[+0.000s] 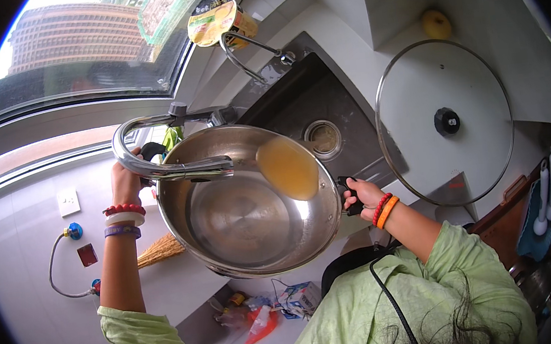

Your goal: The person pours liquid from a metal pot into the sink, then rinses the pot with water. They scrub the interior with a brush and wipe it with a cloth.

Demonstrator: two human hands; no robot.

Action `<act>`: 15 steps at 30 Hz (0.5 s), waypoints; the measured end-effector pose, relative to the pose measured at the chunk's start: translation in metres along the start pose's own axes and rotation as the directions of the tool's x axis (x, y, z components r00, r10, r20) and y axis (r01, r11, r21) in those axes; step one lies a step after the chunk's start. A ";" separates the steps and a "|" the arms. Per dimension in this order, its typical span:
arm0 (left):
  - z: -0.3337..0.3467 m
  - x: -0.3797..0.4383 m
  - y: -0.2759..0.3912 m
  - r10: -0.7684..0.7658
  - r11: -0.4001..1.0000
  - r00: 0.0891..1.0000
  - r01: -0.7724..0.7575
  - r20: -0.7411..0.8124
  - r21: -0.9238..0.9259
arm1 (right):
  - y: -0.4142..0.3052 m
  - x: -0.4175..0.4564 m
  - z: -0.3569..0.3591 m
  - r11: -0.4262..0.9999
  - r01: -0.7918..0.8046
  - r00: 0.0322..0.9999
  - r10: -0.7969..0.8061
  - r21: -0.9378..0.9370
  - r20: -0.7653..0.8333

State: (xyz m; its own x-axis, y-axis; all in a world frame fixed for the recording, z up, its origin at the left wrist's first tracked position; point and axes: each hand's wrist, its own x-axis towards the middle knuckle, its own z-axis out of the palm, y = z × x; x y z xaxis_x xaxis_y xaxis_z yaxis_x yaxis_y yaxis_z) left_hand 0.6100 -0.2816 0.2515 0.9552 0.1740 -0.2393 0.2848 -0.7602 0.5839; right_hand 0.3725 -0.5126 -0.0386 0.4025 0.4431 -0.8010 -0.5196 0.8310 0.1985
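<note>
A large stainless steel pot (240, 216) is held tilted over the near side of the dark sink (278, 101). Cloudy yellow-brown liquid (287, 168) lies pooled against its sink-side wall. My right hand (364, 195) grips the black side handle (351, 195). On the opposite side, my left hand (127, 183) is around the other black handle (152, 150), partly hidden behind the chrome faucet (179, 171). The faucet's spout reaches over the pot's rim. Some brownish liquid shows at the sink drain (323, 139).
A large glass lid (412, 82) with a black knob lies right of the sink. An instant-noodle tub (219, 21) stands by the window behind a thin second tap (236, 58). A straw broom (160, 249) and a bagged pile (261, 322) are below left. A brown board (503, 208) is at right.
</note>
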 end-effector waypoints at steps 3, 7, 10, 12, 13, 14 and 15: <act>-0.006 0.007 -0.008 0.013 0.993 0.997 -0.005 0.073 -0.117 | 0.000 -0.004 0.004 1.000 0.006 1.000 -0.006 0.016 -0.027; -0.008 0.012 -0.018 0.041 0.948 0.987 0.011 0.153 -0.319 | 0.002 0.006 -0.008 0.998 -0.034 0.999 0.034 0.053 0.002; -0.009 0.014 -0.021 0.074 0.910 0.967 0.034 0.242 -0.412 | 0.001 0.006 -0.012 0.995 -0.048 0.999 0.048 0.089 0.003; -0.010 0.019 -0.025 0.090 0.865 0.947 0.080 0.310 -0.495 | 0.000 0.005 -0.015 0.995 -0.051 0.999 0.049 0.083 0.020; -0.010 0.020 -0.026 0.101 0.853 0.938 0.090 0.333 -0.514 | -0.001 0.004 -0.016 0.996 -0.050 0.998 0.048 0.080 0.027; -0.010 0.020 -0.026 0.114 0.841 0.928 0.100 0.355 -0.532 | -0.001 0.005 -0.016 0.995 -0.061 0.998 0.059 0.084 0.029; -0.010 0.019 -0.026 0.126 0.828 0.918 0.113 0.377 -0.549 | -0.001 0.005 -0.016 0.995 -0.059 0.998 0.058 0.085 0.018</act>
State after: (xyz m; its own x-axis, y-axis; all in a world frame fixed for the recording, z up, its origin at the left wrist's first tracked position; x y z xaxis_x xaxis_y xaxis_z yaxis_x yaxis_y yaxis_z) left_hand 0.6218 -0.2522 0.2390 0.8820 -0.1718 -0.4388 0.3874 -0.2661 0.8827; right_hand 0.3631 -0.5168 -0.0520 0.3850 0.4965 -0.7780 -0.4768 0.8287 0.2930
